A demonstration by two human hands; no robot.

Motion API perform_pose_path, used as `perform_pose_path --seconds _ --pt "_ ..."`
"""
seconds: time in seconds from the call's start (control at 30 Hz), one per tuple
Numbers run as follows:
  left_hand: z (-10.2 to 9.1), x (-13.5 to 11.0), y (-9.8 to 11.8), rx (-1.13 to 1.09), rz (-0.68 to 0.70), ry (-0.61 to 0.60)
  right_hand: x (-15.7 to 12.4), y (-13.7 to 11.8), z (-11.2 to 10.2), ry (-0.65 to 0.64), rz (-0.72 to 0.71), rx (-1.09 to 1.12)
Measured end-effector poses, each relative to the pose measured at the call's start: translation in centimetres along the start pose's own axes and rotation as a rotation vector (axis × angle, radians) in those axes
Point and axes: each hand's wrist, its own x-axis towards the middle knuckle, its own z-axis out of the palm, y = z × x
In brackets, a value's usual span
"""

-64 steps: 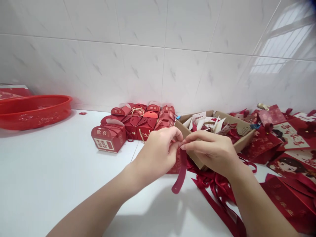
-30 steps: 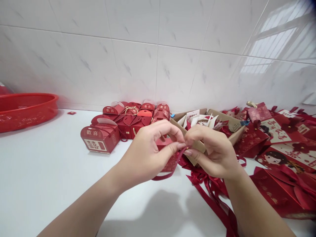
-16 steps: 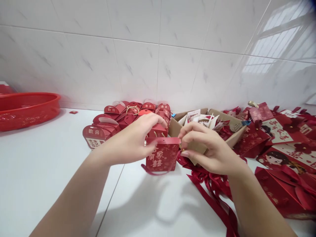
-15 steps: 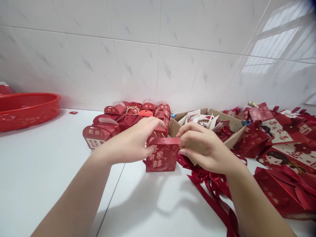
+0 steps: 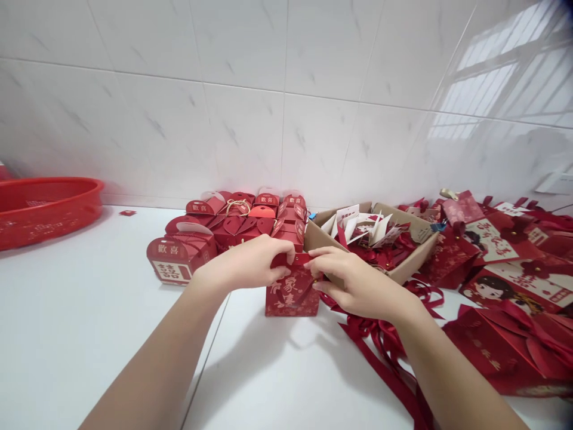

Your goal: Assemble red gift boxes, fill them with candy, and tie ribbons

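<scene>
A small red paper gift box (image 5: pixel 292 301) with pale Chinese characters stands upright on the white table. My left hand (image 5: pixel 253 263) is closed at its upper left, thumb in front and fingers curled over the top edge. From the other side, my right hand (image 5: pixel 347 278) pinches the box's upper right corner, where a tiny gold bit shows at the fingertips. Between the hands a red strip runs along the box top; whether it is ribbon or the box's edge I cannot tell. Loose dark red ribbons (image 5: pixel 380 352) lie beside my right forearm.
Behind the box, several closed red gift boxes (image 5: pixel 179 260) stand near the tiled wall. An open cardboard box (image 5: pixel 414 254) holds tags and red ribbon. More decorated red gift boxes (image 5: pixel 510 352) crowd the right side. A red plastic basket (image 5: pixel 58 212) sits far left.
My right hand has moved left, closer to my left hand, over the gift box's upper right corner. My left hand's fingers have curled more around the top. The view has tilted slightly up.
</scene>
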Motion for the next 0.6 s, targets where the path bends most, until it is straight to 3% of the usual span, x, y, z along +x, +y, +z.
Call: perform_pose_path --seconds 0.27,0.6 --pt "0.3 0.2 -0.3 -0.104 -0.030 0.059 0.7 0.8 1.5 0.185 0.039 -0.058" --pt "0.2 -0.7 1.2 -0.097 -0.058 -0.005 1.0 0.7 2.2 0.230 0.100 -0.021"
